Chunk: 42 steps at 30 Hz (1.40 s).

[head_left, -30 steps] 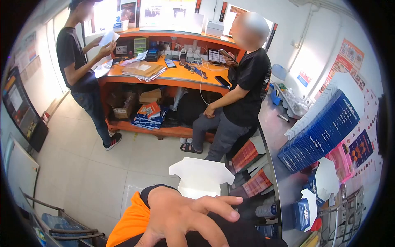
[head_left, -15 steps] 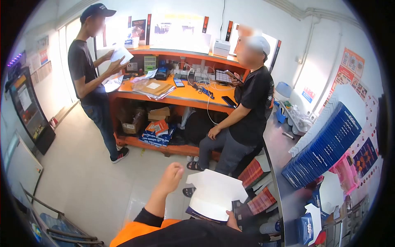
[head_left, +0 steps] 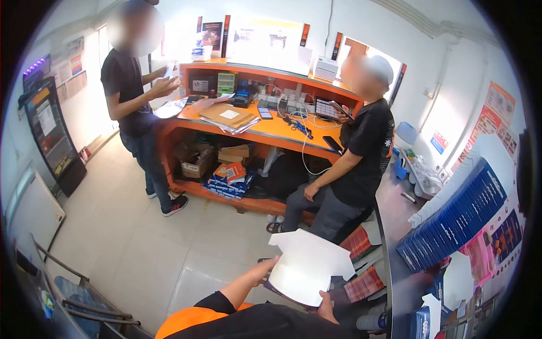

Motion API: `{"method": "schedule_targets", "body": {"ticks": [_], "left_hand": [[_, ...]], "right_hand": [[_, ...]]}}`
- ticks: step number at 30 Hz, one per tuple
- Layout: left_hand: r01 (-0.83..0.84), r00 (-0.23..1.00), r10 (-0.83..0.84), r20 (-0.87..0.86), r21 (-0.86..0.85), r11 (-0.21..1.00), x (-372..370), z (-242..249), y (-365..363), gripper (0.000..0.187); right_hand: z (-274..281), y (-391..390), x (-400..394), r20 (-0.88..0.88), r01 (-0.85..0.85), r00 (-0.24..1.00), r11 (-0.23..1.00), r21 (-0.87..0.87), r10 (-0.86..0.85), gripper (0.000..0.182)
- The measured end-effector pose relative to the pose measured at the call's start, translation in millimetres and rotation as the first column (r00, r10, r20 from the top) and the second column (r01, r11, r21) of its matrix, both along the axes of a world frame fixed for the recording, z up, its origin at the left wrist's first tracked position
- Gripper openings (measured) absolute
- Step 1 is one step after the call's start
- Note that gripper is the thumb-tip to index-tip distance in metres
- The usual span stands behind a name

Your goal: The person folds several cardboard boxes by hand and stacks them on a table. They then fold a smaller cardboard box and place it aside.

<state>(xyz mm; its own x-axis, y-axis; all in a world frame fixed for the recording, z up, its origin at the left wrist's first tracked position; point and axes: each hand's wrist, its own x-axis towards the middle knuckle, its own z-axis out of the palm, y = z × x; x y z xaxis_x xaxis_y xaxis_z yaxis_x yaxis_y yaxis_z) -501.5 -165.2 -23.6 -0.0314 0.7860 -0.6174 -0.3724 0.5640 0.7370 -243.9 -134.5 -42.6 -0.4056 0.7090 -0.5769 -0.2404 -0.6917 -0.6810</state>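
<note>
An open cardboard box (head_left: 305,274), white inside and dark blue outside, is held in front of my body with its lid flap raised. My left hand (head_left: 264,271) grips the box's left side, its fingers partly hidden behind the wall. At the near right corner my right hand (head_left: 326,309) holds the edge, with the thumb showing inside. To the right, a tall leaning stack of blue boxes (head_left: 454,217) with white flaps stands on the metal counter (head_left: 389,195). Another blue-and-white box (head_left: 422,322) sits at the lower right.
Bundles of red folded boxes (head_left: 364,282) lie below the counter. A person in dark clothes (head_left: 361,164) sits ahead holding a phone; another person (head_left: 132,107) stands at the left by the orange desk (head_left: 220,121). A metal-framed chair (head_left: 84,299) is at the lower left.
My left hand has come down from the air onto the box's left side. The box has shifted slightly right. The standing person's paper is lowered and turned.
</note>
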Motion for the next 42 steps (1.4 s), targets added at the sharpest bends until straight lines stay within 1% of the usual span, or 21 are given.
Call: {"method": "schedule_targets", "body": {"ticks": [1,3,6,9,12,13,15,16,17,18,20,23,24,26,27,28,30,32,35,38,42], "left_hand": [[0.009,0.996,-0.016,0.088,0.086,0.996,2,-3,1,0.070],[0.006,0.966,-0.073,0.249,0.258,0.966,4,-11,0,0.071],[-0.008,0.982,-0.029,0.184,0.201,0.980,2,-8,-5,0.067],[-0.048,0.982,0.016,0.189,0.163,0.985,1,-25,-5,0.066],[-0.110,0.980,0.077,0.181,0.182,0.977,-2,1,-14,0.064],[-0.106,0.976,0.062,0.207,0.208,0.972,-3,7,-13,0.063],[-0.126,0.967,0.064,0.245,0.245,0.961,-6,15,-17,0.062],[-0.155,0.982,0.124,0.145,0.223,0.962,-5,19,-19,0.069],[-0.128,0.991,0.114,0.068,0.240,0.962,-7,22,-22,0.075],[-0.104,0.995,0.099,0.033,0.257,0.961,-9,-2,-18,0.078],[-0.013,0.990,0.050,-0.130,0.271,0.962,-7,6,-21,0.076],[0.003,0.992,-0.042,0.118,0.313,0.950,-6,-17,-20,0.079],[0.013,0.987,-0.063,0.150,0.313,0.950,-3,-9,-11,0.079],[-0.072,0.973,0.009,0.231,0.268,0.961,-1,2,-31,0.080],[-0.081,0.976,0.031,0.214,0.231,0.970,-1,2,-37,0.074],[-0.137,0.960,0.063,0.274,0.259,0.956,-3,-5,-42,0.074],[-0.204,0.915,0.062,0.399,0.325,0.924,-1,-13,-39,0.072],[-0.215,0.919,0.087,0.385,0.305,0.928,5,-7,-42,0.070],[-0.217,0.929,0.107,0.355,0.289,0.932,6,0,-48,0.064],[-0.233,0.917,0.115,0.381,0.280,0.931,10,13,-54,0.061],[-0.266,0.883,0.116,0.454,0.281,0.922,8,2,-50,0.066]], "right_hand": [[6,-4,-6,0.077,0.012,0.997,0.999,0.052,-0.016,0.041],[-25,3,-1,0.090,0.030,0.995,0.993,0.113,-0.041,0.044],[-59,12,12,0.119,-0.062,0.993,0.952,0.300,0.028,0.046],[-11,1,-5,-0.009,0.049,0.999,0.982,0.180,-0.048,0.046],[11,3,-10,0.054,-0.015,0.998,0.985,0.169,0.006,0.050],[21,2,-12,0.020,-0.028,1.000,0.965,0.262,0.023,0.057],[-13,19,-2,0.059,-0.022,0.998,0.908,0.419,-0.003,0.059],[-9,21,-4,0.170,-0.065,0.985,0.883,0.464,-0.017,0.061],[9,16,-12,0.081,-0.039,0.997,0.863,0.504,-0.002,0.060],[40,6,-22,-0.023,-0.018,0.999,0.907,0.421,0.031,0.059],[38,9,-17,0.028,-0.029,0.999,0.927,0.374,0.020,0.052],[-15,30,3,0.215,-0.060,0.976,0.880,0.471,-0.048,0.042],[17,17,-11,0.290,-0.048,0.951,0.873,0.485,-0.109,0.046],[-6,22,-8,0.149,0.018,0.983,0.867,0.498,-0.106,0.039],[8,13,-15,0.062,0.025,0.996,0.886,0.464,-0.060,0.036],[25,6,-20,-0.028,0.041,0.999,0.904,0.426,-0.032,0.034],[24,1,-20,-0.020,0.063,0.998,0.922,0.382,-0.059,0.033],[16,4,-15,0.008,0.096,0.994,0.926,0.366,-0.107,0.032],[9,6,-7,0.074,-0.015,0.997,0.904,0.427,-0.019,0.032],[22,0,-4,0.088,-0.037,0.996,0.931,0.364,0.005,0.030],[24,2,6,-0.030,-0.050,0.998,0.955,0.294,0.061,0.036]]}}
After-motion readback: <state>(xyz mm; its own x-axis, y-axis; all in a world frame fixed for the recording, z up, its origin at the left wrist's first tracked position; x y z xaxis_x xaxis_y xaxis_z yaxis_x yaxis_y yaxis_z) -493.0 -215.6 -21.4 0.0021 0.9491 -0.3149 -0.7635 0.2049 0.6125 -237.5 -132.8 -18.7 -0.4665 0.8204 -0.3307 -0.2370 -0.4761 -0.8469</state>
